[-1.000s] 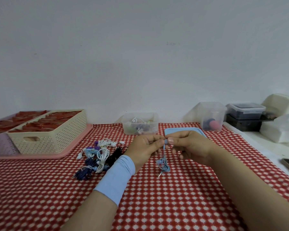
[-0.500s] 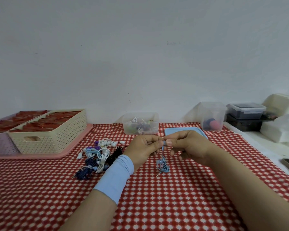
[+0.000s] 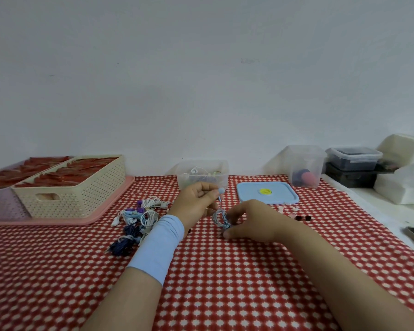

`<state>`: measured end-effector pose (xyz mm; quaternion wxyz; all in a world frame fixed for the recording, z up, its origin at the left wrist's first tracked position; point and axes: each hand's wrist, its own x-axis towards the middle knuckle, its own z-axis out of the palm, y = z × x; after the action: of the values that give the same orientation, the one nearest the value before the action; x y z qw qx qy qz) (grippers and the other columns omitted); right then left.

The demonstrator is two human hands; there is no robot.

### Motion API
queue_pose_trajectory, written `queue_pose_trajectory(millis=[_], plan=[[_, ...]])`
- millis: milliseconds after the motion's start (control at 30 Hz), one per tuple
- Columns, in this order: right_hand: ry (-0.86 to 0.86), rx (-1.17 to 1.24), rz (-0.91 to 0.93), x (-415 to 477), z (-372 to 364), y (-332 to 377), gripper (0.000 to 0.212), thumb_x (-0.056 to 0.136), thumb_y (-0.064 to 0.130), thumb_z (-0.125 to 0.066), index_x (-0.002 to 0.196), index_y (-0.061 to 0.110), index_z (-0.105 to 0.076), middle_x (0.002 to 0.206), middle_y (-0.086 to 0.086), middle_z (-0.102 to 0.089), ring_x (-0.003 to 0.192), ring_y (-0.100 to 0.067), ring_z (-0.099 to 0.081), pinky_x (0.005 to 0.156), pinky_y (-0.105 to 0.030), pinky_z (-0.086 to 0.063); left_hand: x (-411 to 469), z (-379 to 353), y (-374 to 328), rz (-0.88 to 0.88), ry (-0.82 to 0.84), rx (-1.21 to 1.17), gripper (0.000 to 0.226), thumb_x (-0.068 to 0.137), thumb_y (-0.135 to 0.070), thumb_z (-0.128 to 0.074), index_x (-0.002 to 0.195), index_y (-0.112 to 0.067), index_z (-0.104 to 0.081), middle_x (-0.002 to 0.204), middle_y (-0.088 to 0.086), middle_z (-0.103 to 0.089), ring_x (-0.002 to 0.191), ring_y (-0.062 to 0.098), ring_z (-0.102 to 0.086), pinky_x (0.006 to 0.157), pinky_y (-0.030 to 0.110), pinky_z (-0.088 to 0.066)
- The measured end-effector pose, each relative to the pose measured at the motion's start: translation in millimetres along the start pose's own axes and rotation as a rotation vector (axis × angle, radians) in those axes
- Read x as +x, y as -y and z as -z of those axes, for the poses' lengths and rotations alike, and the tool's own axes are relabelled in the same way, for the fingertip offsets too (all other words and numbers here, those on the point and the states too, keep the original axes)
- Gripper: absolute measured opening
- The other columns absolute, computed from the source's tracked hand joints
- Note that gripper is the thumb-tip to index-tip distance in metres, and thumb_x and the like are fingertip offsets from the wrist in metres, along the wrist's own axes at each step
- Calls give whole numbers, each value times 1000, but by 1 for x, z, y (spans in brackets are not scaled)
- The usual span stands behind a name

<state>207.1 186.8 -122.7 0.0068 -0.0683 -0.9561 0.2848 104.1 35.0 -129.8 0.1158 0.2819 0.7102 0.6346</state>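
Two grips clamp the blue earphone (image 3: 221,190), left hand (image 3: 196,201) above, right hand (image 3: 251,220) half-hiding its coil (image 3: 219,218).

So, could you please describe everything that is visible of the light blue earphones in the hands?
The light blue earphones are a thin, plastic-looking cable, mostly wound into a small loose coil. One round earbud stands above on a short straight stretch. The left hand pinches that stretch under the bud; the right hand holds the coil with curled fingers, down at the red checked tablecloth.
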Motion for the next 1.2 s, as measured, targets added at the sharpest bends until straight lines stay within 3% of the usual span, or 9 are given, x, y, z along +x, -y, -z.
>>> queue_pose_trajectory(millis=[67,200,300,467,567,700,867,1033,1200], plan=[[-34,-11,12,1,-2,2,43,82,44,-79,121,27,-72,117,10,-69,103,-7,-60,86,-23,-44,0,5,1,-22,-32,179,13,93,-22,-66,105,-18,-70,90,-3,-72,75,11,-67,70,27,-58],[-50,-36,30,5,-7,3,34,84,39,-78,116,27,-75,110,10,-72,96,-6,-62,81,-21,-48,-1,15,5,-33,-14,458,13,90,-30,-69,102,-26,-73,96,-10,-71,82,7,-68,85,35,-58],[-146,28,30,9,-6,1,25,84,36,-79,107,26,-78,97,8,-74,90,-8,-64,83,-28,-54,-3,15,2,-21,-21,397,13,91,-27,-69,102,-25,-73,98,-8,-71,83,10,-70,80,37,-61],[-345,95,38,27,17,6,17,86,33,-78,99,22,-77,90,10,-71,73,-3,-61,66,-18,-45,13,25,-18,-25,-69,292,13,93,-17,-66,105,-18,-71,86,1,-73,74,15,-72,70,31,-62],[-378,21,59,51,38,16,17,88,32,-75,101,21,-77,94,6,-73,67,-3,-60,68,-21,-48,37,37,-34,-29,-100,318,12,94,-12,-62,101,-19,-68,83,2,-72,69,14,-70,61,24,-58],[-428,-68,29,91,60,26,19,86,33,-75,102,23,-76,93,4,-71,78,-13,-62,74,-31,-51,77,50,-48,-32,-139,415,6,93,-19,-65,98,-20,-67,88,0,-73,75,19,-71,74,31,-58],[-437,-233,-23,145,66,25,22,84,41,-75,103,30,-72,96,9,-69,87,-14,-62,67,-27,-43,121,57,-41,-14,-143,577,7,91,-24,-67,96,-22,-71,81,-13,-69,74,7,-64,67,19,-45],[-373,-363,-57,187,57,14,24,87,43,-72,108,31,-73,104,7,-72,91,-14,-64,72,-29,-50,152,54,-23,27,-95,751,7,91,-28,-67,97,-25,-70,106,-3,-70,95,15,-63,85,27,-48],[-328,-448,-61,208,55,6,42,89,47,-69,128,33,-64,124,9,-66,114,-15,-61,88,-30,-50,167,58,-7,59,-27,835,24,97,-20,-57,119,-24,-66,124,-2,-65,110,19,-61,96,31,-48]])
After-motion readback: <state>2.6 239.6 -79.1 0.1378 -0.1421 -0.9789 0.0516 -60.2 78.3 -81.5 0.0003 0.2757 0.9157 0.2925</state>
